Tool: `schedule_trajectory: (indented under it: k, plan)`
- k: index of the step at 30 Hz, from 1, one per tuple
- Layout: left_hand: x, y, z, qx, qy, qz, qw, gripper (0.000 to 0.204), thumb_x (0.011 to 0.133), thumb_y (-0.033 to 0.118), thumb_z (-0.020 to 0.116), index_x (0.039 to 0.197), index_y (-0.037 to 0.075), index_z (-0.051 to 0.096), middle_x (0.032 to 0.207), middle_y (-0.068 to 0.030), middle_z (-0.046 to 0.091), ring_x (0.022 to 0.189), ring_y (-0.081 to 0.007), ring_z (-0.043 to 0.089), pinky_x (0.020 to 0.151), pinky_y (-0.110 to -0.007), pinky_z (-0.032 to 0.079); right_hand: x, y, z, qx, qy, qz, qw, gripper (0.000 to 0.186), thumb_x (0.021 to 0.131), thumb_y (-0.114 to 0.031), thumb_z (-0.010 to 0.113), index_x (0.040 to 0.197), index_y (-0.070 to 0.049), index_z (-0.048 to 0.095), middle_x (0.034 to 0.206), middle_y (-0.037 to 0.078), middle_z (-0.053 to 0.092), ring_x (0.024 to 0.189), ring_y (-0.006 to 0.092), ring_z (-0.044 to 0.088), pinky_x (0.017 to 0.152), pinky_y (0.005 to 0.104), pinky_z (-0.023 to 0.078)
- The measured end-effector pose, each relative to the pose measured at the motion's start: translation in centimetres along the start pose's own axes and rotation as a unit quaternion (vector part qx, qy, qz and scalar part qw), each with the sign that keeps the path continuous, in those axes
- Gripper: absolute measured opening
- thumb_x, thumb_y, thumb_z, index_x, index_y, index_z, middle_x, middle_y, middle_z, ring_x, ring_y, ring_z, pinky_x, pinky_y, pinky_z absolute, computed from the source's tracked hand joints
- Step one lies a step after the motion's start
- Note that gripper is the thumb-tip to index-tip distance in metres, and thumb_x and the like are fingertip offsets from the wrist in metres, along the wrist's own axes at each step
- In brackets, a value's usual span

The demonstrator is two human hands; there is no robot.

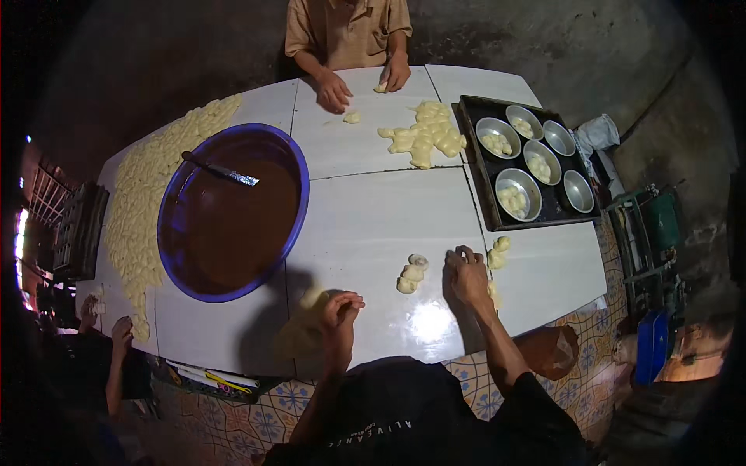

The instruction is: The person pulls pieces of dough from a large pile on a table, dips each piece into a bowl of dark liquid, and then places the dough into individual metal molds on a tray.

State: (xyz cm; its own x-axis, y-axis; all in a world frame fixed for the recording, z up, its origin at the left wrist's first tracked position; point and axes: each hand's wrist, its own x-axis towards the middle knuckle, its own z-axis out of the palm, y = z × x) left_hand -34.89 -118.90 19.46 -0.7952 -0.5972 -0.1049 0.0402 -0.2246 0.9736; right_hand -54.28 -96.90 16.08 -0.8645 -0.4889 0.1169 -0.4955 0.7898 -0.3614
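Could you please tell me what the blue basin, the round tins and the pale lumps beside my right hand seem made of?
Blue basin: probably plastic, smooth and slightly glossy, judging by its even colour and sheen.
Round tins: metal, perhaps aluminium; bare, silvery, reflective walls.
Pale lumps: likely soft dough; creamy, smooth, rounded.

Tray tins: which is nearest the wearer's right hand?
Lower-left tin, holding dough pieces: of six, closest to the tray corner facing the right hand.

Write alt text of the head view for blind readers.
A person's bare left hand and right hand flank pale-yellow dough lumps on a white tiled table. Around them: a round purple basin, brown inside, a black rectangular tray of round silver tins, and a co-worker opposite.
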Motion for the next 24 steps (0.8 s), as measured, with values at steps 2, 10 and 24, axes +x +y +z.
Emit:
schedule_trajectory:
  k: [2,10,24]
  plan:
    - [-0.3,-0.8,0.2,0.025,-0.026,0.011,0.999,0.015,0.087,-0.007,0.055,0.101,-0.003,0.06,0.094,-0.0079,0.063,0.09,-0.0139,0.062,0.082,-0.027,0.05,-0.3,-0.4,-0.8,0.092,-0.035,0.024,0.995,0.027,0.072,-0.003,0.066,0.099,-0.002,0.066,0.11,0.018,0.058,0.099,0.0367,0.055,0.083,0.0405,0.047]
    - [-1.0,2.1,3.5,0.121,-0.092,0.134,0.979,0.034,0.091,0.002,0.06,0.125,-0.002,0.058,0.121,-0.0105,0.058,0.103,-0.0153,0.057,0.084,-0.025,0.048,-4.4,-13.3,-3.1,0.671,-0.115,0.078,0.729,0.042,0.084,-0.004,0.069,0.123,0.001,0.053,0.112,0.007,0.057,0.101,0.0126,0.058,0.082,0.0241,0.049]
    - [-2.0,3.3,0.3,-0.461,-0.084,-0.213,0.857,0.05,0.092,0.039,0.052,0.118,-0.004,0.057,0.104,-0.0065,0.059,0.093,-0.016,0.054,0.083,-0.029,0.043,-2.6,-17.0,0.7,0.574,-0.1,-0.199,0.788,0.054,0.086,-0.046,0.064,0.121,-0.006,0.057,0.141,0.01,0.036,0.13,0.0282,0.033,0.109,0.0421,0.027]
